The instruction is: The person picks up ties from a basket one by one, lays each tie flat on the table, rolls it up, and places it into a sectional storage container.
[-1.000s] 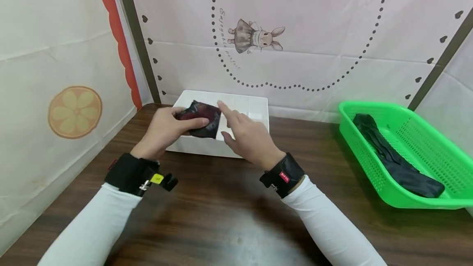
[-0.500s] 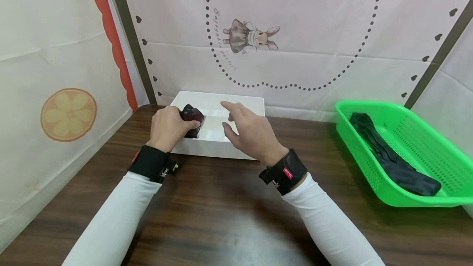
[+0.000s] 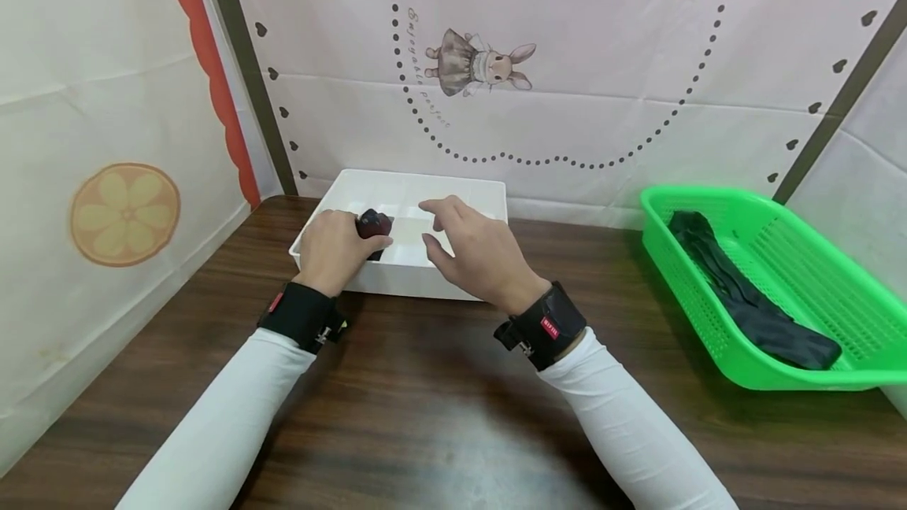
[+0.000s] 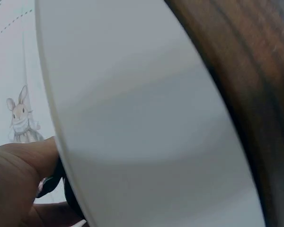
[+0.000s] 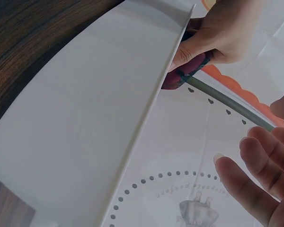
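Note:
My left hand (image 3: 331, 252) grips a folded dark cloth with a dark red pattern (image 3: 373, 223), thumb on the near side. The hand is over the left part of a white box with compartments (image 3: 418, 282), and the lower part of the cloth sits below the box's rim. In the right wrist view, the cloth (image 5: 191, 66) shows its red side between thumb and fingers at the box edge. Over the box's right half hovers my right hand (image 3: 482, 258), fingers loosely spread and holding nothing.
On the right stands a green perforated basket (image 3: 708, 313) with a long black folded cloth (image 3: 751, 297) in it. The dark wooden table (image 3: 425, 400) carries both containers. Printed white sheets (image 3: 581, 38) hang behind and at the sides.
My left hand folded the cloth smaller and lowered it into the box's left part. My right hand has drawn off the cloth and stays over the box.

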`<state>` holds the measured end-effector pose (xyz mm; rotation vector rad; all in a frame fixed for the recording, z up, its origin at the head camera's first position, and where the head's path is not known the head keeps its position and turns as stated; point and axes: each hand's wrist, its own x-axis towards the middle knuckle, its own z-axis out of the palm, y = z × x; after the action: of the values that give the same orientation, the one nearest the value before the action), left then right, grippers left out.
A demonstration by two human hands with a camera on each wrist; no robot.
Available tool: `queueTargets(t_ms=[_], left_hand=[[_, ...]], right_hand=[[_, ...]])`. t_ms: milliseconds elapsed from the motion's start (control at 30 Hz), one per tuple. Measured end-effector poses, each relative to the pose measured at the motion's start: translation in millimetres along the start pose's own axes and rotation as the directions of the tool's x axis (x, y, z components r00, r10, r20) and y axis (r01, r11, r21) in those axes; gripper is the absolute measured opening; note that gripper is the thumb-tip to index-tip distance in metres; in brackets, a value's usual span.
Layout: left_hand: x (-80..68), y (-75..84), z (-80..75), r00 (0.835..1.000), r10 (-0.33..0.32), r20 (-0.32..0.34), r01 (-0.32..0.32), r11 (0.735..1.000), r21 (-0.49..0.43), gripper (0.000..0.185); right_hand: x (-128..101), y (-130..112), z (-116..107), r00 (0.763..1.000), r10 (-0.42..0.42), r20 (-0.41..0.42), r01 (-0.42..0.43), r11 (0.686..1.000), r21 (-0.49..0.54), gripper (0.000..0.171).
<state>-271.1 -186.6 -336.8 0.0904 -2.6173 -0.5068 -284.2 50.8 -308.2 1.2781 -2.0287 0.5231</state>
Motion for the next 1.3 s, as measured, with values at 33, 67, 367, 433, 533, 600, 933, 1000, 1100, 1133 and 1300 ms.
queueTargets(t_ms=[33,67,367,433,533,600,933,1000,1100,1133,1300], left_hand=[[0.2,-0.2,-0.8,1.000,-0.005,0.006,0.005,1.000,-0.011,0.049],[0.4,0.0,-2.0,1.000,-0.010,0.016,0.011,1.000,-0.029,0.047],[1.6,10.7,-16.0,0.999,-0.026,0.041,0.031,0.990,-0.139,0.039],[2.3,10.1,-16.4,0.999,-0.023,0.026,0.026,0.990,-0.139,0.035],[2.9,10.1,-12.9,1.000,-0.006,0.006,0.007,0.993,-0.117,0.028],[2.7,10.4,-8.5,1.000,0.007,-0.005,-0.007,0.995,-0.096,0.024],[6.7,3.7,-5.4,1.000,0.002,-0.007,-0.002,0.998,-0.067,0.020],[6.7,2.6,-2.6,1.000,0.017,-0.007,-0.017,0.999,-0.051,0.020],[6.1,0.7,1.8,0.999,0.032,0.008,-0.032,0.999,-0.042,0.021],[5.4,0.0,2.6,0.999,0.037,0.022,-0.036,0.998,-0.047,0.022],[0.7,-7.4,-3.2,0.991,0.037,0.126,-0.021,0.992,-0.123,0.032]], right_hand=[[0.0,0.0,-0.3,1.000,-0.001,0.003,0.001,1.000,0.002,0.037],[0.2,0.1,-0.5,1.000,-0.003,0.006,0.003,1.000,0.001,0.037],[5.0,0.7,-1.6,1.000,0.005,0.027,-0.005,1.000,0.009,0.037],[6.3,1.2,-1.4,1.000,0.004,0.028,-0.004,1.000,0.005,0.037],[8.8,0.3,-2.0,1.000,0.000,0.027,0.000,1.000,0.001,0.037],[10.2,-0.8,-2.0,1.000,-0.005,0.028,0.005,1.000,-0.001,0.037],[14.4,-4.1,-1.6,0.999,-0.006,0.037,0.006,1.000,0.005,0.035],[13.1,-4.5,-0.4,0.999,-0.001,0.046,0.001,1.000,0.003,0.035],[9.6,-4.6,1.1,0.998,0.010,0.061,-0.011,1.000,0.008,0.035],[7.9,-4.1,1.6,0.998,0.013,0.065,-0.013,1.000,0.009,0.035],[-0.7,-0.5,-2.0,0.998,0.022,0.061,-0.023,1.000,0.018,0.036]])
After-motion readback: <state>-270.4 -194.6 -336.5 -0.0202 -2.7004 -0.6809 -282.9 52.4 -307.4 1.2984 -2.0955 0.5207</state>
